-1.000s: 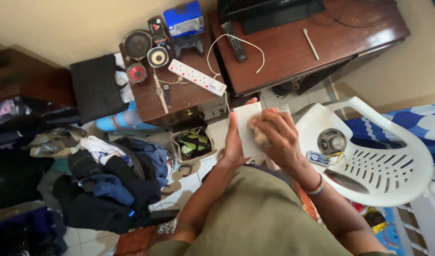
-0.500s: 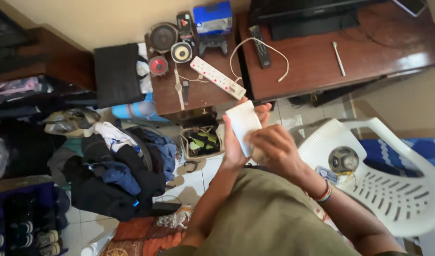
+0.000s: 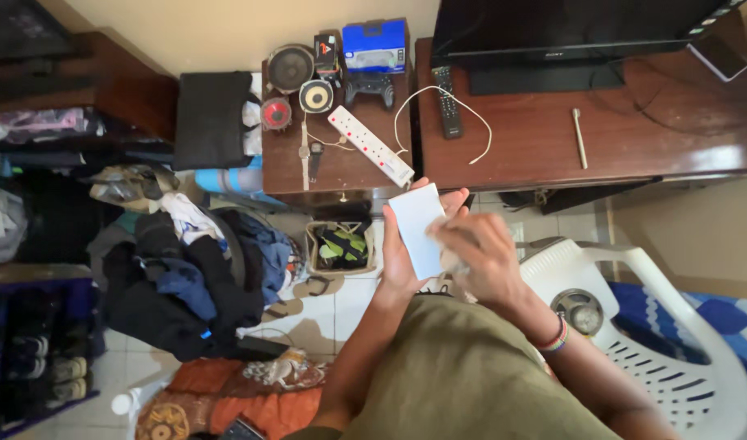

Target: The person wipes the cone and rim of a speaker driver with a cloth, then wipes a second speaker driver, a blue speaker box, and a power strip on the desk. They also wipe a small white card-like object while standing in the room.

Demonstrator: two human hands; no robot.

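Shifting a bit since half a second ago: white flat box (image 3: 418, 228) sitting lower and more upright against the left hand (image 3: 399, 248), right hand (image 3: 475, 254) sliding down over its lower right corner, white plastic chair (image 3: 683, 342) dropping toward the bottom right, and more of the dark TV (image 3: 569, 28) coming into view up top.

Resting flat on the left palm, that box, with fingers wrapping behind it and fingertips poking out past its top right edge. Closing loosely around it, not clenching. Pressing against the box's right side, the right hand, curled partly shut and blurry; looking like some crumpled pale rag bunched under it, but can't really tell. Wearing a striped bracelet (image 3: 555, 334) on that wrist.

Looking plain, the box: white, rectangular, thin, smooth face, tilted slightly with the long side running up and away from the body, hovering above the tiled floor just in front of the wooden side table (image 3: 292, 171).

Sitting on the floor just left of the hands, a small open basket (image 3: 341, 244), holding something black and green. Lying on the chair seat, a round speaker driver (image 3: 579, 311). Crowding the side table: more round speakers (image 3: 290, 68), a white power strip (image 3: 370, 145), a black game controller (image 3: 369, 88), a blue box (image 3: 375, 46). Piling up on the left, dark clothes (image 3: 186, 285).
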